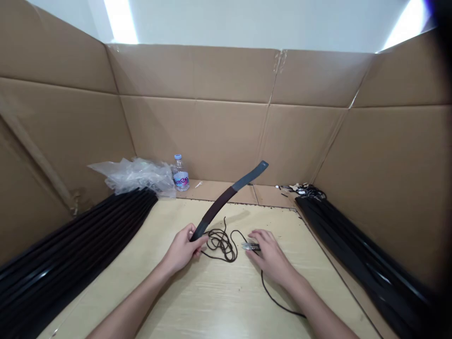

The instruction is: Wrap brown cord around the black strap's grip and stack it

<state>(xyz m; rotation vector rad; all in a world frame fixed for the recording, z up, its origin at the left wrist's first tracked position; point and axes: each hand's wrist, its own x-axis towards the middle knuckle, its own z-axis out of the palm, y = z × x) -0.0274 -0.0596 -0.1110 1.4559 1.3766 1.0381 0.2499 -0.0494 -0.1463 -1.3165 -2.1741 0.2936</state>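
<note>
"The left fingers (pixel 196 238)?"
"Clamped around the lower end of a curved dark strip (pixel 226 200), brown along most of its length, its grey tip raised and angled away."
"The right fingers (pixel 254 239)?"
"Spread apart, resting on a small metal tool (pixel 250 246), partly hidden."
"Between the hands?"
"A loose tangle of brown cord (pixel 221 246) on a pale wooden counter (pixel 183 301)."
"Farther out?"
"A stack of long black strips (pixel 70 240) on the left, a second stack (pixel 353 245) on the right; at the back, a crumpled plastic bag (pixel 137 175), a water bottle (pixel 181 174), cardboard walls (pixel 194 127)."

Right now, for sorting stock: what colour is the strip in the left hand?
The strip is dark brown, its far end grey; head view.
</note>
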